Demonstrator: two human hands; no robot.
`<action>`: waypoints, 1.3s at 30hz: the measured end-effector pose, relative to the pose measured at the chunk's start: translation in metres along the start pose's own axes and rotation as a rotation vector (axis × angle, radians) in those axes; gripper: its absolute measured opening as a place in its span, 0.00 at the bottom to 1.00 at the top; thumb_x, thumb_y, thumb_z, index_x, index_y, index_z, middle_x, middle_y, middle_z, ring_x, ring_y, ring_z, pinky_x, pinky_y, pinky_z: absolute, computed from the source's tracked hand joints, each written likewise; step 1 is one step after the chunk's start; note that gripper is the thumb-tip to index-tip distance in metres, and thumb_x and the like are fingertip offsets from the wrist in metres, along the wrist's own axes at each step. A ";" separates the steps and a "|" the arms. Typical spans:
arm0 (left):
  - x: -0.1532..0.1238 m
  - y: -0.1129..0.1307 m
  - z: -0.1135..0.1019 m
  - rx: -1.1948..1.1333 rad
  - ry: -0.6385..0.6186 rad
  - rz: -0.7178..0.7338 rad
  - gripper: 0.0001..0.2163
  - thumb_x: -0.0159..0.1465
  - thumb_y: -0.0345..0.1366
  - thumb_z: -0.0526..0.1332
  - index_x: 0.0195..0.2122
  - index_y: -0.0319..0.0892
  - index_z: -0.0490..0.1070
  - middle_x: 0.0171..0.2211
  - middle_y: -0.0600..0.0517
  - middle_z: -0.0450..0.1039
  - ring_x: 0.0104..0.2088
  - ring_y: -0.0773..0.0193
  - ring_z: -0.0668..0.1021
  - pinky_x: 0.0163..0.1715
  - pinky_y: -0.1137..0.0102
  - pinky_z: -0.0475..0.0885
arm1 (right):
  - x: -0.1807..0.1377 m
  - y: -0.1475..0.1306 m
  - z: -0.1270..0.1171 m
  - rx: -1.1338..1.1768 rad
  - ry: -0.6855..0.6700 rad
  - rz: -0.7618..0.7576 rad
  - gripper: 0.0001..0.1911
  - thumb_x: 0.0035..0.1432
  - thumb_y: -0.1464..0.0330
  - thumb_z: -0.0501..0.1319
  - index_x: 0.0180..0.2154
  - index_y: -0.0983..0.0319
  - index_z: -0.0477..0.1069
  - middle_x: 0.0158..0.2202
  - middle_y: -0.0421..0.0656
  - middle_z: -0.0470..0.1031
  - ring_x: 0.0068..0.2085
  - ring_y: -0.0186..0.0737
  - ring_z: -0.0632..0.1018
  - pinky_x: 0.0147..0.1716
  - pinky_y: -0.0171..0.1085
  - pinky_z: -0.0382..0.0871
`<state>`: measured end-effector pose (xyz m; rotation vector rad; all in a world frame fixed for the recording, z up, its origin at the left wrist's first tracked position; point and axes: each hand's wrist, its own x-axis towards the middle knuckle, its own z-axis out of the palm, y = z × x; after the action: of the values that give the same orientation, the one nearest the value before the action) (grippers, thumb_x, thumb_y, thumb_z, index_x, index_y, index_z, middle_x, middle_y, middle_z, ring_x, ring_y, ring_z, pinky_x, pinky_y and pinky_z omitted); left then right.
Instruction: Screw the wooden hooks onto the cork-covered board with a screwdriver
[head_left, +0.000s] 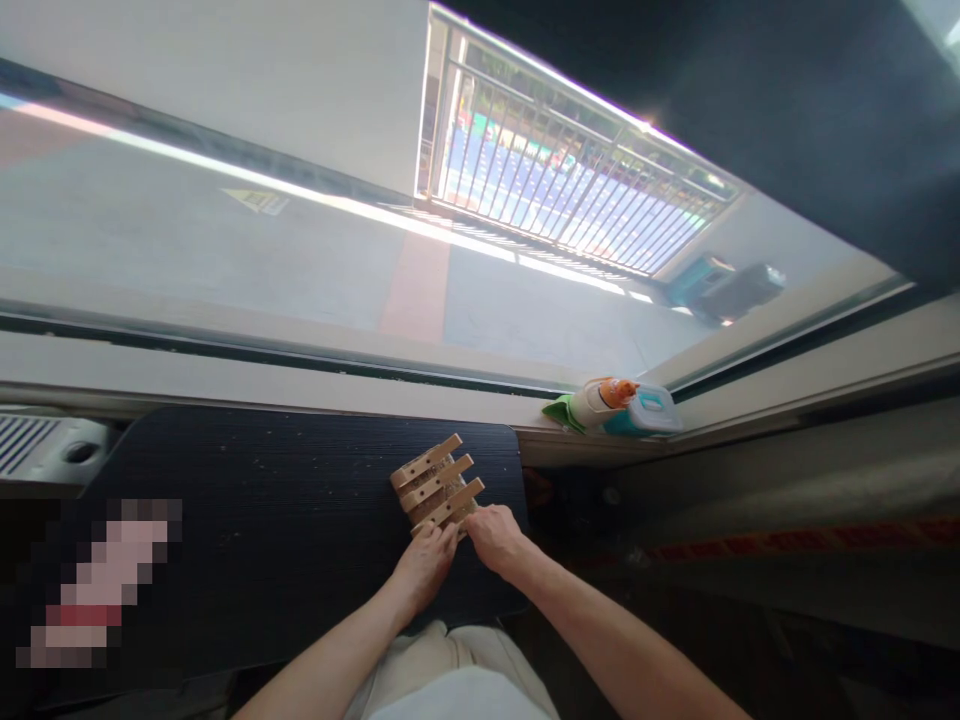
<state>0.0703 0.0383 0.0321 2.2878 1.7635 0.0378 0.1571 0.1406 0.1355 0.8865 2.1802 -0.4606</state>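
Observation:
A small wooden piece point(437, 490) rests on or just above the dark table, near its right end. Three pale slats with dark holes lie slantwise over its brownish, patterned body, and their ends stick out to the upper right. My left hand point(429, 562) is closed on its near edge, with fingertips pressed against the wood. Close beside it, my right hand point(496, 538) is curled in a pinch at the near right corner of the same piece. The fingertips of my right hand are partly hidden, and whether they hold something smaller as well cannot be made out.
The black table point(285, 520) ends just right of my hands, with a window sill point(300, 385) behind it. On the sill stand a white bottle with an orange top point(596, 403) and a teal-and-white container point(649, 412). A slotted white object point(52, 447) sits at the left.

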 end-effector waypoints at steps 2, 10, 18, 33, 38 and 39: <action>0.000 0.000 0.001 0.003 0.003 0.003 0.16 0.62 0.39 0.57 0.50 0.40 0.64 0.47 0.48 0.70 0.43 0.62 0.75 0.42 0.59 0.72 | 0.002 0.001 0.003 0.004 0.012 0.020 0.15 0.61 0.64 0.56 0.47 0.63 0.67 0.46 0.46 0.70 0.43 0.40 0.73 0.42 0.44 0.70; 0.002 -0.001 0.006 0.018 0.012 0.021 0.16 0.62 0.38 0.58 0.50 0.40 0.65 0.48 0.47 0.69 0.43 0.62 0.75 0.43 0.59 0.72 | 0.001 0.004 0.011 -0.007 0.106 0.093 0.14 0.62 0.68 0.51 0.39 0.67 0.73 0.41 0.51 0.76 0.43 0.44 0.76 0.42 0.42 0.69; 0.002 -0.001 0.005 0.022 0.013 0.021 0.15 0.62 0.39 0.57 0.49 0.40 0.66 0.45 0.49 0.70 0.42 0.62 0.75 0.42 0.59 0.72 | -0.004 0.004 0.003 -0.019 0.071 -0.056 0.11 0.61 0.66 0.55 0.43 0.64 0.70 0.42 0.45 0.73 0.42 0.39 0.75 0.42 0.44 0.69; 0.001 -0.003 0.014 -0.056 0.019 0.025 0.17 0.62 0.39 0.57 0.52 0.40 0.64 0.51 0.47 0.68 0.47 0.59 0.73 0.48 0.55 0.69 | 0.003 0.015 0.012 0.013 0.093 0.051 0.14 0.62 0.66 0.51 0.39 0.64 0.73 0.40 0.49 0.76 0.41 0.42 0.76 0.39 0.41 0.70; 0.000 -0.004 0.011 -0.080 0.002 0.022 0.17 0.62 0.40 0.57 0.52 0.41 0.64 0.50 0.47 0.68 0.47 0.59 0.73 0.47 0.56 0.69 | -0.003 0.007 0.008 -0.019 0.057 -0.029 0.12 0.61 0.64 0.56 0.43 0.65 0.70 0.42 0.45 0.73 0.42 0.39 0.74 0.42 0.45 0.69; 0.000 -0.004 0.010 -0.086 -0.001 0.023 0.18 0.62 0.40 0.57 0.52 0.41 0.63 0.50 0.47 0.68 0.47 0.59 0.73 0.47 0.55 0.69 | -0.003 0.006 0.008 -0.020 0.051 -0.044 0.13 0.61 0.64 0.56 0.44 0.64 0.69 0.43 0.45 0.72 0.42 0.39 0.74 0.42 0.45 0.70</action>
<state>0.0686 0.0369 0.0215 2.2469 1.7014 0.1143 0.1666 0.1391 0.1324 0.8496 2.2513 -0.4417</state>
